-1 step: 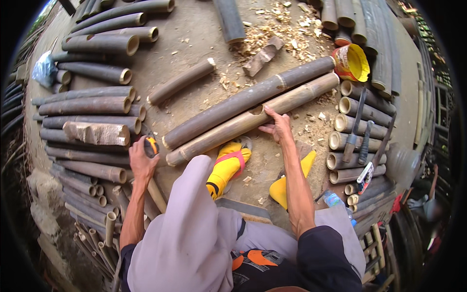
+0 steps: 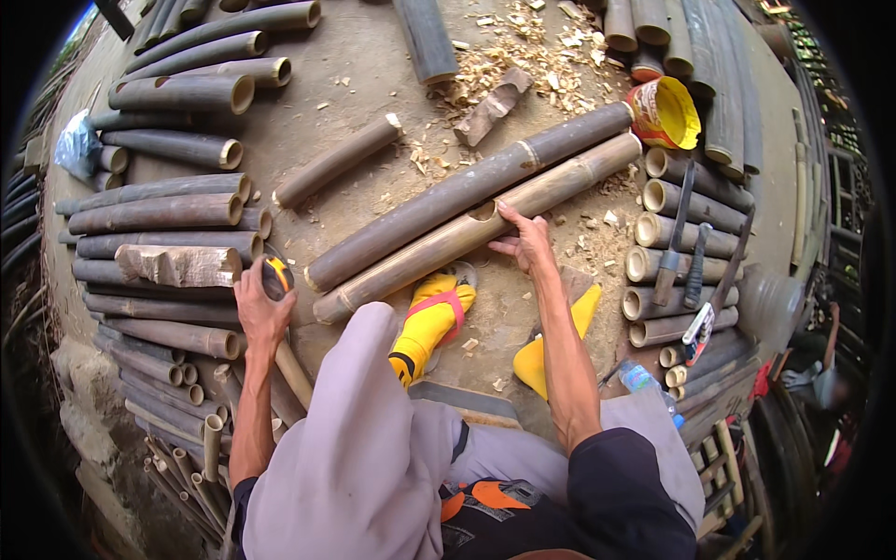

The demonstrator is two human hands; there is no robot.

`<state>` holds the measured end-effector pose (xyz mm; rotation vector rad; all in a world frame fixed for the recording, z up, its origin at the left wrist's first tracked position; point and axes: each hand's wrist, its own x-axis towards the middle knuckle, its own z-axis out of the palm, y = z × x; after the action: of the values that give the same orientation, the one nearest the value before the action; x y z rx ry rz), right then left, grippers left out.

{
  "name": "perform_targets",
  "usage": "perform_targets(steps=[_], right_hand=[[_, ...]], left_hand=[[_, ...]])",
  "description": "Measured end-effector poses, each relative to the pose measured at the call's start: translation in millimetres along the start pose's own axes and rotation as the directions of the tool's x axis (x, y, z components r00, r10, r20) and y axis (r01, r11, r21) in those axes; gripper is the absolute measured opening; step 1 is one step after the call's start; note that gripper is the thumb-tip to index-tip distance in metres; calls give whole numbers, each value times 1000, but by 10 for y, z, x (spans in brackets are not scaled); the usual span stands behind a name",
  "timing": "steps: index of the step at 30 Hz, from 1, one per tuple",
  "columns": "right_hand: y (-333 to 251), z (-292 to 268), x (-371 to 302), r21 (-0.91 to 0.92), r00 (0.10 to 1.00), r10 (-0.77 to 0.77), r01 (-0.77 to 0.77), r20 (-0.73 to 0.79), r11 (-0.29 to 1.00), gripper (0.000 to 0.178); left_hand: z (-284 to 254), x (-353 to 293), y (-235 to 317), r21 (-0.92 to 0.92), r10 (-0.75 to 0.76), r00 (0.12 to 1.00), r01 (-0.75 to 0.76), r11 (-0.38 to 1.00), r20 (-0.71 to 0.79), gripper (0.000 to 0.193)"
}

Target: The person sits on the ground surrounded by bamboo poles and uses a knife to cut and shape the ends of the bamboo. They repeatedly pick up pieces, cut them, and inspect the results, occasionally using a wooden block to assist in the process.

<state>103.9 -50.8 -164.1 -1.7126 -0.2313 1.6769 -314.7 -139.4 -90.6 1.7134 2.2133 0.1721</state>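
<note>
In my left hand (image 2: pixel 264 306) is a small black and yellow tape measure (image 2: pixel 277 275), beside the left stack of bamboo. My right hand (image 2: pixel 528 243) grips the nearer bamboo tube (image 2: pixel 401 263) around its middle, thumb on top next to a notch (image 2: pixel 483 213) cut in its wall. That tube is tan-brown and lies slanted, its left end close to my knee. Just beyond it, a darker bamboo tube (image 2: pixel 439 196) lies almost parallel. A yellow-socked foot in a pink-strapped sandal (image 2: pixel 434 322) sits below the tubes.
Bamboo tubes (image 2: pixel 154 217) are stacked at left, with a rough wood block (image 2: pixel 177 265) on top. At right, blades and a saw (image 2: pixel 698 329) rest on more tubes (image 2: pixel 658 264). A yellow-lined bucket (image 2: pixel 665 114), wood chips (image 2: pixel 551 65) and a short tube (image 2: pixel 336 161) lie farther off.
The whole view has shifted slightly. My left hand has turned the tape measure a little, so less of its orange-yellow face shows. My right hand keeps its place on the bamboo tube.
</note>
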Motion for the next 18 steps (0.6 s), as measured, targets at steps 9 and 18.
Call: perform_targets(steps=[9,18], right_hand=[[-105,-23,-60,-74,998,61,-60,20,995,56],[-355,21,-190,-227,980,199,-195,-3,954,51]], left_hand=[[435,750,1196,-182,449,891,-453,873,-66,73],[984,1051,1779,-410,522,732,-354,840,437,77]])
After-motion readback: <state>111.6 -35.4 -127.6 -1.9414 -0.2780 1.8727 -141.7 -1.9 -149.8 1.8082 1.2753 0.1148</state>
